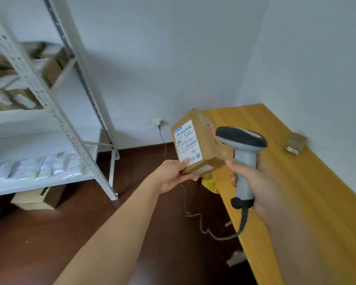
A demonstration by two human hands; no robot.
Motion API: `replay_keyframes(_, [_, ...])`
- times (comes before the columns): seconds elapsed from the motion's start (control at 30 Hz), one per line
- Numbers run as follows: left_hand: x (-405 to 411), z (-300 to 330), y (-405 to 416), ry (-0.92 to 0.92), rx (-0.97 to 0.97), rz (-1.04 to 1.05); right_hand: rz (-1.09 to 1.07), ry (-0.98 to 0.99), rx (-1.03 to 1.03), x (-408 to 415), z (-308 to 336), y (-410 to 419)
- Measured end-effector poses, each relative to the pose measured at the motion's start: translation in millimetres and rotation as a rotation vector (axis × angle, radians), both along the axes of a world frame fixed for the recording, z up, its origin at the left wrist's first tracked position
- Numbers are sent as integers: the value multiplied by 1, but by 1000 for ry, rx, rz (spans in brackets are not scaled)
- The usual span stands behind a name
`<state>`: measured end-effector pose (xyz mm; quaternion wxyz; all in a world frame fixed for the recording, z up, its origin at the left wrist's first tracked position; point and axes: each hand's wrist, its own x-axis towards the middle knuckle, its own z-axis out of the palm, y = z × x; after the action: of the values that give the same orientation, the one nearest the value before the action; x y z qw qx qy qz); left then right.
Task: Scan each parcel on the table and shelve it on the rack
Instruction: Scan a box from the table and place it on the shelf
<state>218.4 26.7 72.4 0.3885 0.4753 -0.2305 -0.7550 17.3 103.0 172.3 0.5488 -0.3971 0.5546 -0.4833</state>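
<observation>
My left hand (pixel 174 174) grips a brown cardboard parcel (pixel 206 145) from below, holding it tilted in the air beside the table's left edge. Its white shipping label (pixel 187 141) with barcodes faces me. My right hand (pixel 257 182) is closed around the handle of a grey barcode scanner (pixel 243 140), whose dark head sits just right of the parcel and points toward it. A second small parcel (pixel 295 142) lies on the yellow wooden table (pixel 296 192) near the far wall. The white metal rack (pixel 56 120) stands at the left.
The rack's shelves hold several cardboard boxes (pixel 51 66) above and white poly bags (pixel 35 167) lower down. A box (pixel 35 199) sits on the dark floor under it. The scanner's cable (pixel 220 235) trails down past the table edge. A wall socket (pixel 157 121) has a cord plugged in.
</observation>
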Motion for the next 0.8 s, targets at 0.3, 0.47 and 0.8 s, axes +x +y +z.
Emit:
replay_keyframes(0.3, [296,40,87,-76,-221,378,311,-22,-145,306,-3,-3])
replay_keyframes(0.47, [472,59,171,-141,-231,598,581,-89,-135,490,12,39])
replay_keyframes(0.8, [695,48,267,93,-282,1254,988,-89,-74,743,16,94])
